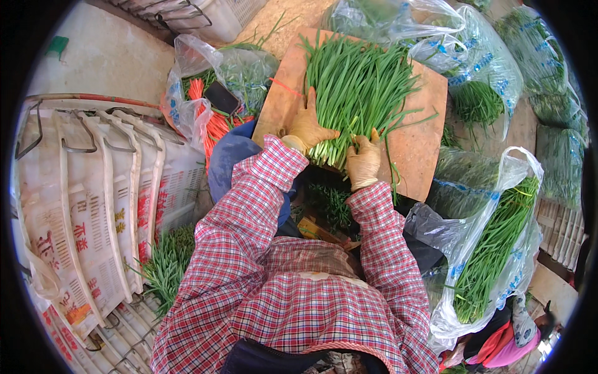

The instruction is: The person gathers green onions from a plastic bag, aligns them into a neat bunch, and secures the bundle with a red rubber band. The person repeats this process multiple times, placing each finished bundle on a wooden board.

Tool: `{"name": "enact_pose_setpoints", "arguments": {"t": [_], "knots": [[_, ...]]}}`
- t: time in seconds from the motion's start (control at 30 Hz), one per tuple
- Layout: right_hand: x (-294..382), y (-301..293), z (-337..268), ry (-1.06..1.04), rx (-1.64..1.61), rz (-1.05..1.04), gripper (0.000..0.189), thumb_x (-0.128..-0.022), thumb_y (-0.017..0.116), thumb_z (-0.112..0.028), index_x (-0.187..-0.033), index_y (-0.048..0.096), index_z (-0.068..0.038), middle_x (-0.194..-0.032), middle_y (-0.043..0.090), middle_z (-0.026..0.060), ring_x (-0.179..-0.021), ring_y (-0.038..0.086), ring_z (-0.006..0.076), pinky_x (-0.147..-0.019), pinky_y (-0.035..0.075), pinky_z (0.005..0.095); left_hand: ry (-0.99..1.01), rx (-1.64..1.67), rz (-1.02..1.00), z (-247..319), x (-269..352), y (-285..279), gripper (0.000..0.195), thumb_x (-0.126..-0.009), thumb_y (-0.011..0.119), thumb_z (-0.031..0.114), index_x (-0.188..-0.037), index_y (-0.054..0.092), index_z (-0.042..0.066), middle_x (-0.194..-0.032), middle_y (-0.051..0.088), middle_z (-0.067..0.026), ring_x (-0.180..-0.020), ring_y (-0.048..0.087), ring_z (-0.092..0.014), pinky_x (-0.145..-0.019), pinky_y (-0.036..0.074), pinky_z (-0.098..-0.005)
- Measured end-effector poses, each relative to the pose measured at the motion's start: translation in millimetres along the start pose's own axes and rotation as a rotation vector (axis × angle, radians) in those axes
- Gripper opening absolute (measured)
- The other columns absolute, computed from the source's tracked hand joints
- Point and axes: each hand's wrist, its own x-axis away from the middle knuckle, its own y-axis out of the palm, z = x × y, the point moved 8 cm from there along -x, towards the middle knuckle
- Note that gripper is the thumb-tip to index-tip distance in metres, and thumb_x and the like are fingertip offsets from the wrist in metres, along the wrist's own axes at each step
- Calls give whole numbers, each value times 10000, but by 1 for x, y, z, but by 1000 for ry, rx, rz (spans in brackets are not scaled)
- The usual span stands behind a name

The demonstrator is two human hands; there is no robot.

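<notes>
A loose pile of garlic chives [357, 93] lies on a tilted brown board [420, 140], with its pale stem ends towards me. My left hand [310, 124], in a tan glove, rests against the pile's left side. Its fingers are spread and the thumb reaches over the lower stems. At the right of the stem ends, my gloved right hand [364, 159] pinches a few stems between bent fingers. A few stray leaves hang over the board's near edge. A thin red tie [286, 87] lies on the board's left part.
Left of the board, red ties [212, 128] and a phone [222, 98] lie on a plastic bag. White crates [93, 201] stand at the left. An opened bag [444, 290] holds bundled chives [497, 252] at the right. Another person [507, 336] is at the lower right.
</notes>
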Motion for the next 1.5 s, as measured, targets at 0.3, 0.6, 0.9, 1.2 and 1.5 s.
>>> {"name": "enact_pose_setpoints", "arguments": {"t": [0.3, 0.6, 0.9, 1.2, 1.5], "knots": [[-2, -16, 0, 100, -308, -18, 438, -754, 667, -5, -1168, 612, -135, -1314, 448, 184, -1268, 383, 306, -1039, 336, 380, -50, -24, -42, -1, 0, 2, 1303, -520, 853, 327, -1440, -9, 0, -1417, 178, -336, -1280, 316, -426, -1013, 353, -387], [12, -38, -50, -399, 201, 88, 300, -701, 713, -123, -996, 659, -141, -968, 583, 94, -937, 531, 294, -807, 444, 405, -57, 32, -53, 2, 2, 1, 1252, -537, 837, 329, -1436, 43, -28, -1434, 197, -306, -1345, 211, -395, -1070, 265, -371], [-23, -3, -56, -65, 577, -98, 357, -752, 664, -394, -868, 633, -57, -889, 618, 118, -920, 574, 303, -720, 505, 393, -46, 20, -37, -4, -1, 4, 1276, -522, 842, 322, -1449, 16, 28, -1438, 151, -309, -1298, 300, -407, -1019, 351, -390], [-31, -1, -33, 48, 293, 0, 128, -724, 658, -205, -772, 641, -87, -768, 617, 92, -852, 600, 282, -675, 505, 409, -60, 142, -90, -13, -2, 9, 1246, -554, 819, 317, -1447, 1, 23, -1435, 150, -335, -1326, 240, -422, -1047, 310, -393], [-6, -26, -47, -378, -66, 81, 150, -729, 677, -120, -867, 619, -108, -875, 634, 70, -925, 572, 284, -804, 417, 423, -49, 106, -68, -11, -2, 7, 1246, -554, 822, 314, -1449, 2, 32, -1427, 136, -355, -1340, 199, -434, -1064, 285, -379]]}}
